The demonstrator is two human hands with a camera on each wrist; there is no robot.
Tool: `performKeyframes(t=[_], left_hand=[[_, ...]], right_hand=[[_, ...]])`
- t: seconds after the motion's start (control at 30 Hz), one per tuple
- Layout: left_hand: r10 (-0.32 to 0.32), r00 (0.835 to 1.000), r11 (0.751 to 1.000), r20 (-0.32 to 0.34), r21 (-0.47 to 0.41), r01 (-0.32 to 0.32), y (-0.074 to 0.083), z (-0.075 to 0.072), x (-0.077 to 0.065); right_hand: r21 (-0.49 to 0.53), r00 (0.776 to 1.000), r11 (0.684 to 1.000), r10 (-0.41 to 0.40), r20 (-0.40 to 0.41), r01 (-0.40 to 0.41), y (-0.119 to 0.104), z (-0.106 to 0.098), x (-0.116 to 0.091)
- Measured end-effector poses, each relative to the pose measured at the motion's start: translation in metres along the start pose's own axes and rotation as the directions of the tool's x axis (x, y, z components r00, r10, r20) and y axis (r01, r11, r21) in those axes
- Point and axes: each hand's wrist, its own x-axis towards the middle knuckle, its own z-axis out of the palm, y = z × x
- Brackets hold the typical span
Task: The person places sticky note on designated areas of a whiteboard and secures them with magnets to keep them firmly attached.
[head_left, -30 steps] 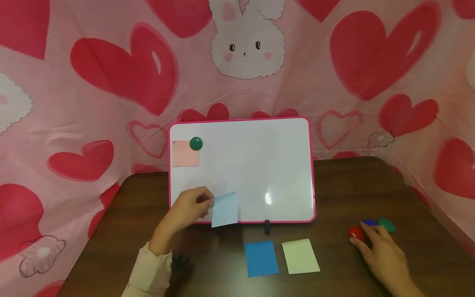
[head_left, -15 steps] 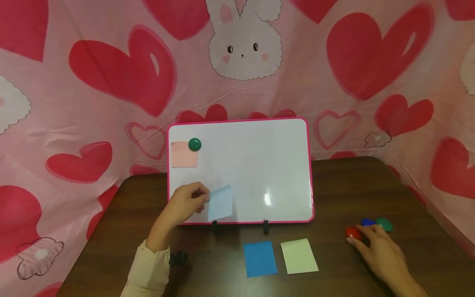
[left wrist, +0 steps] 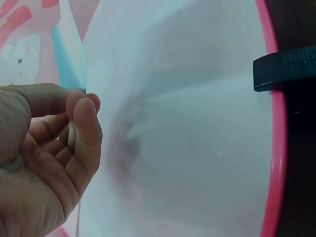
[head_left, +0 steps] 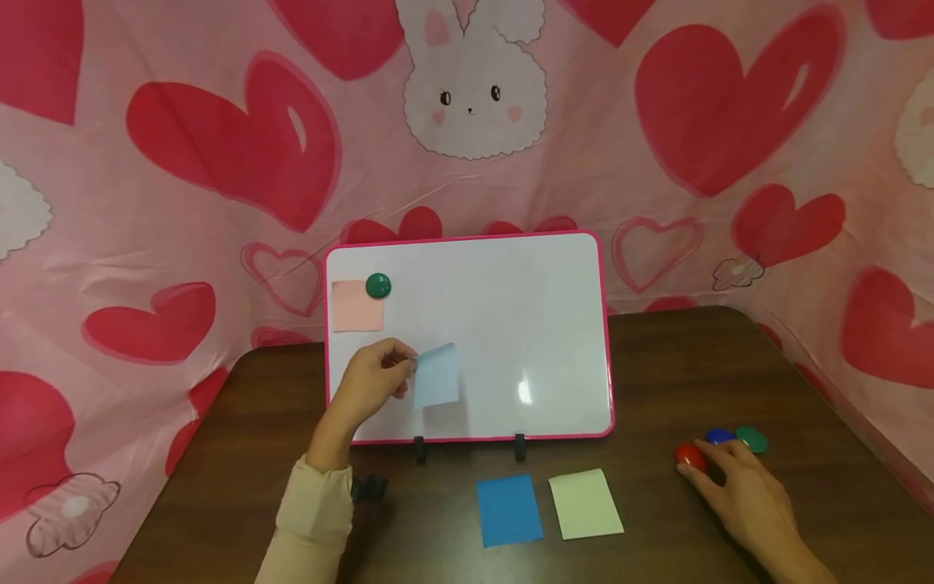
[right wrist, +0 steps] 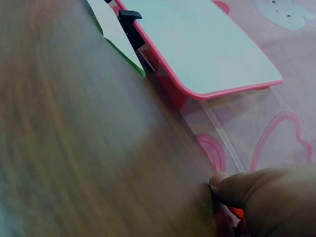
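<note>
While the left hand (head_left: 370,380) pinches a light-blue note (head_left: 438,377), the right hand (head_left: 750,496) grips a red magnet (head_left: 689,455) between fingertips.

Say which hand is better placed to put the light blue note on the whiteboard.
Left hand, probably: it pinches the note near the whiteboard; the right hand, farther away, touches the red disc.

Count was 4 paper notes (head_left: 438,381) (1 pink, 1 green, 2 blue), 4 magnets (head_left: 689,456) (2 green, 1 red, 1 blue), 1 whiteboard (head_left: 540,324), 2 black clips (head_left: 520,448), 1 table (head_left: 664,365), 2 hands (head_left: 368,381).
</note>
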Motion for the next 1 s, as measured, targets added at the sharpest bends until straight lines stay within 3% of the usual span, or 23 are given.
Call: performKeyframes(t=[0.47, 0.67, 0.8, 1.0], left_hand=[[-0.042, 0.995, 0.987, -0.093, -0.159, 0.027, -0.003, -0.004, 0.021], [0.0, 0.986, 0.974, -0.165, -0.222, -0.037, 0.003, -0.004, 0.034], [0.027, 0.97, 0.971, -0.24, -0.223, -0.082, 0.006, -0.002, 0.041], [0.082, 0.923, 0.984, -0.375, -0.115, -0.134, 0.011, 0.005, 0.05]], right_hand=[[-0.011, 0.999, 1.0, 0.013, 0.046, -0.013, -0.004, 0.002, 0.002], [-0.012, 0.998, 1.0, 0.021, 0.061, -0.02, -0.004, 0.001, 0.004], [-0.008, 0.998, 1.0, 0.014, 0.061, -0.013, -0.004, 0.002, 0.004], [-0.016, 0.998, 1.0, 0.022, 0.063, -0.021, -0.001, 0.001, 0.004]])
